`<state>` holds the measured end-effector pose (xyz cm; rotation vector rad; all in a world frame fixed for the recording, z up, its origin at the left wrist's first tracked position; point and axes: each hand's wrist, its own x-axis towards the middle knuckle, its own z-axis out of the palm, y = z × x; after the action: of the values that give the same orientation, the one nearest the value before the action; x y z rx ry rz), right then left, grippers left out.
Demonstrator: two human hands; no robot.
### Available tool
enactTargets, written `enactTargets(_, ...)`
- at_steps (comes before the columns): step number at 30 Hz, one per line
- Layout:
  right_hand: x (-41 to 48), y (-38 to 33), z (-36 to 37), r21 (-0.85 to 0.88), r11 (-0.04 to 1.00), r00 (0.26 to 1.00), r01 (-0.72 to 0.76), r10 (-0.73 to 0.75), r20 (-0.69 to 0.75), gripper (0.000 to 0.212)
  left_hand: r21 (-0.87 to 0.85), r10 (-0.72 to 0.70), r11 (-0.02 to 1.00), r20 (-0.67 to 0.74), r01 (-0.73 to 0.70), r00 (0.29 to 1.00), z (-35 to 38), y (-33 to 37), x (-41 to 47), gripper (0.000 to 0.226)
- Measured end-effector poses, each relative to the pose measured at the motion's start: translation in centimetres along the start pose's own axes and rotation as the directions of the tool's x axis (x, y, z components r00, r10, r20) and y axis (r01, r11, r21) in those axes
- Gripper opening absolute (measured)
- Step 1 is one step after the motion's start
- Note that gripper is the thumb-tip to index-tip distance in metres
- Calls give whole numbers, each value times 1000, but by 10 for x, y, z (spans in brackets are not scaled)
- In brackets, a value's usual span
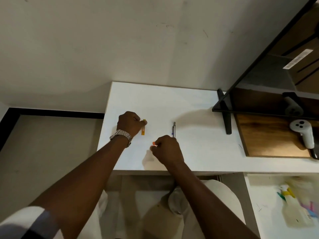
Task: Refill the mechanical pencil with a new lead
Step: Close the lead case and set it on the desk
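Observation:
A silver mechanical pencil [173, 129] lies on the white table [198, 144], pointing away from me, its near end hidden behind my right hand [168, 150]. That hand is closed, pinching a small orange-and-white piece [154, 144] at its fingertips. My left hand [130, 124], with a metal watch on the wrist, is closed over the top of a small orange lead case [143, 131] that rests on the table; a green-yellow tip shows at the thumb.
A black monitor [269, 66] with its stand foot [226, 114] overhangs the right side. A wooden board [269, 137] carries a white controller [303, 133]. A spray bottle [290, 204] lies lower right. My knees are below the table's front edge.

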<state>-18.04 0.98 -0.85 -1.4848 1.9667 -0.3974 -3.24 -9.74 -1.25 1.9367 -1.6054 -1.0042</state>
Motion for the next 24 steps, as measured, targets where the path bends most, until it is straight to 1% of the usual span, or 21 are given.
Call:
enactTargets(2, 1, -6, 8, -65, 998, 1000, 6, -6, -4, 27, 45, -38, 998, 42, 36, 998, 2, 0, 1, 36)
enactTargets(4, 4, -11, 11, -144, 989, 1000, 19, -22, -19, 22, 103, -49, 994, 68, 42, 997, 4, 3, 0, 40)
enactTargets(6, 8, -12, 10, -206, 978, 999, 18, -25, -28, 16, 142, -58, 989, 83, 46, 995, 5, 6, 0, 34)
enactTargets(10, 16, -11, 8, -227, 974, 1000, -12, 5, -30, 9, 178, -70, 983, 125, 47, 990, 7, 13, 0, 29)
enactTargets(13, 24, -11, 7, -178, 982, 998, -58, 56, -16, 10, 124, -110, 988, 129, 94, 986, 7, 10, 3, 28)
enactTargets(15, 27, -10, 5, -145, 984, 995, -100, 100, -6, 17, 39, -148, 989, 119, 144, 982, 5, 6, 2, 28)
enactTargets(16, 27, -10, 4, -128, 985, 993, -116, 117, -3, 20, -32, -176, 983, 123, 181, 977, 5, 5, 0, 27)
enactTargets(17, 26, -9, 2, -93, 987, 991, -132, 133, 0, 21, -133, -212, 964, 141, 231, 967, 3, 4, -2, 25)
enactTargets(18, 24, -9, -1, -31, 988, 989, -150, 150, 2, 20, -256, -260, 919, 175, 298, 950, 1, 4, -5, 22)
enactTargets(19, 21, -8, -4, 67, 983, 985, -171, 171, 11, 17, -379, -304, 848, 227, 372, 925, -1, 4, -9, 19)
enactTargets(20, 17, -7, -8, 207, 958, 980, -199, 196, 35, 14, -478, -327, 766, 287, 430, 901, -4, 4, -13, 17)
enactTargets(21, 12, -7, -12, 370, 901, 973, -229, 218, 72, 13, -544, -325, 696, 342, 468, 882, -7, 3, -16, 20)
enactTargets(22, 7, -6, -17, 520, 815, 966, -256, 230, 115, 13, -589, -310, 641, 386, 491, 869, -10, 2, -20, 25)
enactTargets(23, 2, -6, -22, 631, 729, 963, -266, 223, 149, 12, -624, -287, 594, 425, 508, 858, -13, 1, -23, 32)
enactTargets(24, -4, -7, -27, 702, 663, 965, -260, 206, 163, 10, -648, -262, 554, 460, 523, 848, -16, 1, -27, 38)
